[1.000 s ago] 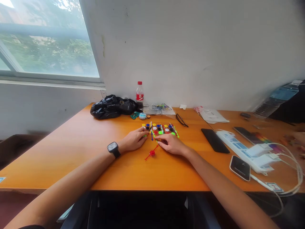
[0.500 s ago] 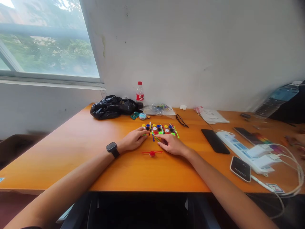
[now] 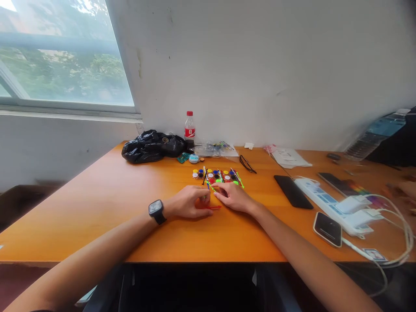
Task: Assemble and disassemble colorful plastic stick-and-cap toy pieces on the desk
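Note:
My left hand [image 3: 190, 202], with a black watch on its wrist, is curled low over a red arrow [image 3: 215, 207]. Its thumb lies across the arrow's middle, and only the arrow's right end shows. The round red piece there is hidden. My right hand [image 3: 234, 197] rests on the table, palm down, fingers stretched out. Its fingertips are beside a green arrow [image 3: 212, 188] and a blue arrow [image 3: 208, 185]. Just beyond both hands are rows of small round pieces in several colours, among them a yellow piece [image 3: 210, 171], with thin arrows lying across them.
Farther back are a black plastic bag [image 3: 151, 147], a cola bottle [image 3: 190, 130], a round tin [image 3: 193, 159] and dark glasses [image 3: 247, 164]. On the right lie a black phone [image 3: 293, 191], a white power strip [image 3: 320, 206] with cables and a small white-edged device [image 3: 328, 229].
My left hand has moved from the round pieces back toward me, down onto the red arrow, and now covers its middle. My right hand has stayed in nearly the same place.

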The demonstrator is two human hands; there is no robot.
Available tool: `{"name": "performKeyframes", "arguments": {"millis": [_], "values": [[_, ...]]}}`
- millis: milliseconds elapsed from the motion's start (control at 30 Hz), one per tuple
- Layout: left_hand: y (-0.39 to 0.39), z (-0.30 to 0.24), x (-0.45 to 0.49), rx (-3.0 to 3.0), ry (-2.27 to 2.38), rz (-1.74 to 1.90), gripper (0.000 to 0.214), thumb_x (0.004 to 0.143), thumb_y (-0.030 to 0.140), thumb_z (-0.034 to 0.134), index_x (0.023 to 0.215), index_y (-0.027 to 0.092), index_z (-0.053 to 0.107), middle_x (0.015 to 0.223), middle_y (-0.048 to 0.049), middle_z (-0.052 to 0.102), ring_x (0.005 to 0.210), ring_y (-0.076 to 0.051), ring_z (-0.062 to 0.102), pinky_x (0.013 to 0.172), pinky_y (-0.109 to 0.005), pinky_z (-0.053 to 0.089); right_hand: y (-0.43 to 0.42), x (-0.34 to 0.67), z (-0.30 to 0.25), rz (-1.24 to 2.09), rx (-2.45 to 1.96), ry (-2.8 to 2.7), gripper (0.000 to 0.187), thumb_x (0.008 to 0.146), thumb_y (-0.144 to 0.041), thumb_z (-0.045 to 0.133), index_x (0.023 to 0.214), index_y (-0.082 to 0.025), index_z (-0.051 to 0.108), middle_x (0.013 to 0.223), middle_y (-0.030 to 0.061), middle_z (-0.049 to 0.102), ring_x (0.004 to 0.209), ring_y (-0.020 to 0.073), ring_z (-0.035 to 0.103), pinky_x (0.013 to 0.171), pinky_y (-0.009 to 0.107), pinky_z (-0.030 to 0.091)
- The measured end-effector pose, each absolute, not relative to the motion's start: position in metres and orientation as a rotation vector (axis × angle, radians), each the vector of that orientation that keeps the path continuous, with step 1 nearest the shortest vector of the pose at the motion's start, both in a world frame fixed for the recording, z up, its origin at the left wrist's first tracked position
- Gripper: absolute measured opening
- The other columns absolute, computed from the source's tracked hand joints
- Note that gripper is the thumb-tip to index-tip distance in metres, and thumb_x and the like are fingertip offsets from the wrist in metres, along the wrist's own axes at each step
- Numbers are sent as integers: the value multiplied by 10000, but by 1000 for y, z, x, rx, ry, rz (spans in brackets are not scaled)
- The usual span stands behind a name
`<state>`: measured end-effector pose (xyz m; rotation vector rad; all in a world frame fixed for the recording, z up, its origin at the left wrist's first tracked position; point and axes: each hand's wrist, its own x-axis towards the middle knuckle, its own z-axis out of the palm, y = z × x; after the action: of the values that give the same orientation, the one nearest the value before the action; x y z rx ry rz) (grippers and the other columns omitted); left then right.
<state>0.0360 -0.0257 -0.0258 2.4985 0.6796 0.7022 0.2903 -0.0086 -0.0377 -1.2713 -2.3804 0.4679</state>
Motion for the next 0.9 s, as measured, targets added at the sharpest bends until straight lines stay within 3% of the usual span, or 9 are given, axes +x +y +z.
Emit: {"name": "performKeyframes", "arguments": {"millis": [233,433,633,900], "values": [[-9,-35,28,2534,811,753,115,877,247,645,789,217,577,740,-4,652,640,-136,534,634,-262,402,-5,290,-42,452,-1247,-2362,258,1002,-292,591,1181,-203,753,698,-11,624,649,151,552,632,265,344],[12,-36,9,2590,1188,753,91,818,167,614,789,228,554,743,3,640,637,-167,543,607,-285,351,-5,289,-43,431,-1265,-2346,190,1000,-270,582,1089,-216,742,666,-22,598,631,147,540,623,264,327],[15,-29,6,2731,1159,969,159,801,63,565,824,219,539,985,-71,665,942,-243,585,805,-343,463,-5,286,-44,421,-1292,-2291,105,969,-265,620,984,-212,710,678,-23,593,641,146,545,626,258,340],[-1,-34,28,2807,816,874,61,927,161,572,915,219,584,962,-83,675,982,-253,580,926,-392,490,-5,285,-47,415,-1279,-2256,102,965,-237,623,905,-202,697,675,-13,610,644,147,548,629,260,338]]}}
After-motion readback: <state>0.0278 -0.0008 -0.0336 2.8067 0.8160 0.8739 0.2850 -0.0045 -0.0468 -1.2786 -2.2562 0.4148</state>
